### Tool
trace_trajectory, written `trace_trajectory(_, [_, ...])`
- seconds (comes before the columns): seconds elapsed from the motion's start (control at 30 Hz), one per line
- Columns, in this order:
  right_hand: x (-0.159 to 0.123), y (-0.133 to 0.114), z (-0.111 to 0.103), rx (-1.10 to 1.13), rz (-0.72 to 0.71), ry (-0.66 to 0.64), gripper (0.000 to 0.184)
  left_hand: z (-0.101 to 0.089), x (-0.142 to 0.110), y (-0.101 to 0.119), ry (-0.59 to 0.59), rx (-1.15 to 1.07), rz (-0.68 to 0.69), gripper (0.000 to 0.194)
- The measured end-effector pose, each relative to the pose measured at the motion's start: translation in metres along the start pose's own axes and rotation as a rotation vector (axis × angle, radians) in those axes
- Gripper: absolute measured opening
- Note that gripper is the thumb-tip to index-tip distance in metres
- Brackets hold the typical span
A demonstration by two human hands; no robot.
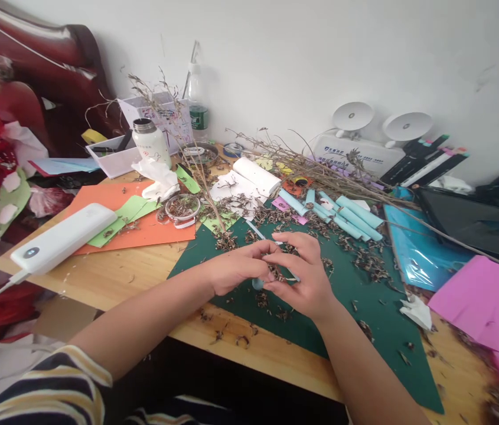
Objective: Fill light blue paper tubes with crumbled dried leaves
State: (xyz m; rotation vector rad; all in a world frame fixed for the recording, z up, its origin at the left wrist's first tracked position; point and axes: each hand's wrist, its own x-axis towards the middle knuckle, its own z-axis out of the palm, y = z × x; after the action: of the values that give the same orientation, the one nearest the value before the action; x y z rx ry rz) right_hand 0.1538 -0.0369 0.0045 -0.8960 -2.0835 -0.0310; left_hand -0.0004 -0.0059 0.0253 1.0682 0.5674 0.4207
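Observation:
My left hand (243,264) and my right hand (305,274) meet over the green cutting mat (391,330), fingertips almost touching. Both are closed around a small clump of dried leaves (277,273), brown and curled. Part of the clump is hidden by the fingers. A thin pale blue stick (254,229) pokes out just beyond my left fingers; I cannot tell whether it is held. More leaf crumbs (368,264) are scattered on the mat around both hands. Behind them lie several light blue paper rolls (358,213) and a long bundle of dry twigs (320,168).
Left stand a white power bank (65,236) with a cable, orange paper (173,231), and a small round container (182,206) of leaf bits. An open white bottle (149,141), a white router (355,152), a blue plastic folder (421,248) and pink paper (488,307) surround the mat.

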Motion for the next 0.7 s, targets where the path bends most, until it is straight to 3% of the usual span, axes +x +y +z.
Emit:
trace_trajectory(0.23, [0.000,0.002,0.000,0.158,0.063,-0.003,0.021,-0.004,0.002,-0.003,0.001,-0.033,0.012,0.018])
trace_trajectory(0.4, [-0.003,0.005,-0.006,0.448,0.092,-0.010,0.020,-0.008,0.005,-0.007,-0.098,-0.074,0.077,0.015])
trace_trajectory(0.53, [-0.006,0.009,-0.006,0.672,0.252,-0.004,0.021,-0.012,0.006,-0.008,-0.165,-0.077,0.135,0.020])
trace_trajectory(0.7, [-0.008,0.009,-0.002,0.716,0.550,0.013,0.009,-0.014,0.006,-0.010,-0.151,-0.041,0.216,0.020])
